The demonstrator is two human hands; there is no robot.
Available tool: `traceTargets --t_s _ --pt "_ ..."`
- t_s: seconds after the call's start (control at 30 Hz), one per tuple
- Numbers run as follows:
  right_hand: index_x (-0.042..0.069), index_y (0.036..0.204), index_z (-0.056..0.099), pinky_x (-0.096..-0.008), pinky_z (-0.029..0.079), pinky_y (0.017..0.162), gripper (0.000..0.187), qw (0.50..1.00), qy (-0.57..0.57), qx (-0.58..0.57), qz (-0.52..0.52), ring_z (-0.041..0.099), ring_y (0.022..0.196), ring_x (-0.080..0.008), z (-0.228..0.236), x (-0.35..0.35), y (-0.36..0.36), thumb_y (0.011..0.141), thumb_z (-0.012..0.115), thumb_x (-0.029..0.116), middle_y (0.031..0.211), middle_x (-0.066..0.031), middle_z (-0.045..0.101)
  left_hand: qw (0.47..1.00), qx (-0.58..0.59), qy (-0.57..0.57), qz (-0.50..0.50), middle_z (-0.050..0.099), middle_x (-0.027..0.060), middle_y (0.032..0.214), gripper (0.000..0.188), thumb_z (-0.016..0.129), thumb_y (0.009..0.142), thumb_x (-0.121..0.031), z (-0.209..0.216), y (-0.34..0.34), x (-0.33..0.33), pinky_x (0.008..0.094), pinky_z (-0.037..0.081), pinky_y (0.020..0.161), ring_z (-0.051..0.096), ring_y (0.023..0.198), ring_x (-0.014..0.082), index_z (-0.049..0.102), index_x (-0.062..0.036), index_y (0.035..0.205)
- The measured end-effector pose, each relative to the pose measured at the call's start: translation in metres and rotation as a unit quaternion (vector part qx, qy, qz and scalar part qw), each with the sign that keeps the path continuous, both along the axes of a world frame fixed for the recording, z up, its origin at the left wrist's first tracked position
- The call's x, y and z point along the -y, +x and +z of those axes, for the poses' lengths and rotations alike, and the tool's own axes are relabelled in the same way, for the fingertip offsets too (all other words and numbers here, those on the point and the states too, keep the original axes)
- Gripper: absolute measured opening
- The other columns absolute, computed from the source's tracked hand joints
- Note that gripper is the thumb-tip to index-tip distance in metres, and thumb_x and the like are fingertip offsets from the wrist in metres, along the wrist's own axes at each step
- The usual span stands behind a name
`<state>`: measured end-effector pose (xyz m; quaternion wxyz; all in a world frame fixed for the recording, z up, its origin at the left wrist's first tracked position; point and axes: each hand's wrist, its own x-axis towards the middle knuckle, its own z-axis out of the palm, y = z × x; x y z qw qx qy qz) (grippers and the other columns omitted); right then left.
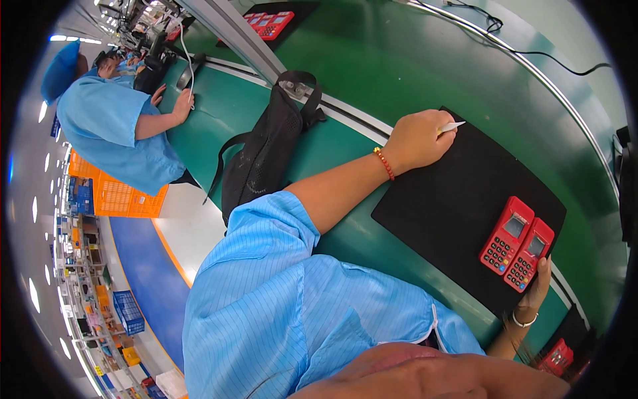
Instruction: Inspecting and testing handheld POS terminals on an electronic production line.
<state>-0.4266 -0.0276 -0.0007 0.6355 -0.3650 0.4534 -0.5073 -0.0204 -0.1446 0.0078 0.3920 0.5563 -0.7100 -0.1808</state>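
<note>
Two red card payment terminals lie side by side on a black mat, each with a small grey screen and dark keys. My right hand, with a pale bangle at its wrist, touches the near right edge of the right-hand terminal. Its visible fingers stretch along that side; the thumb is hidden. Over the mat's far left corner, my left hand is closed, a red bead bracelet at its wrist. A small white pointed piece sticks out between its thumb and fingers; its kind is unclear.
A black bag lies left of my left arm on the green bench. A metal post rises behind it. More red terminals lie at the far side. A co-worker in blue works at left, beside orange crates.
</note>
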Motion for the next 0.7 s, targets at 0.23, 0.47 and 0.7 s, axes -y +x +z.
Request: traceTargets --t_s 0.23,0.47,0.7 --pt "-0.001 0.143 0.043 -0.0351 0.061 0.089 0.062 0.999 0.004 0.034 -0.003 0.071 0.104 -0.0219 0.001 0.001 0.005 0.098 0.068 0.033 0.125 -0.0147 0.065 1.000 -0.017 0.014 -0.004 0.071 0.0097 0.089 0.015 0.064 0.089 -0.020 0.004 0.001 0.001 0.0392 0.053 0.074 0.068 0.081 0.0302 0.070 -0.0082 0.094" --pt "-0.002 0.146 0.042 -0.0346 0.061 0.090 0.067 1.000 0.001 0.023 0.006 0.070 0.107 -0.0220 -0.003 0.002 -0.002 0.097 0.068 0.036 0.127 -0.0153 0.064 1.000 -0.017 0.012 -0.011 0.071 0.0097 0.091 0.015 0.064 0.089 -0.020 0.002 0.002 0.004 0.0392 0.054 0.075 0.068 0.083 0.0303 0.070 -0.0077 0.094" --pt "-0.002 0.145 0.043 -0.0339 0.058 0.092 0.065 1.000 0.004 0.018 0.010 0.070 0.108 -0.0212 -0.003 -0.003 -0.010 0.098 0.068 0.035 0.128 -0.0139 0.064 0.999 -0.026 0.025 -0.014 0.071 0.0094 0.091 0.014 0.065 0.089 -0.021 -0.003 -0.006 0.000 0.0401 0.054 0.076 0.068 0.085 0.0306 0.070 -0.0088 0.093"
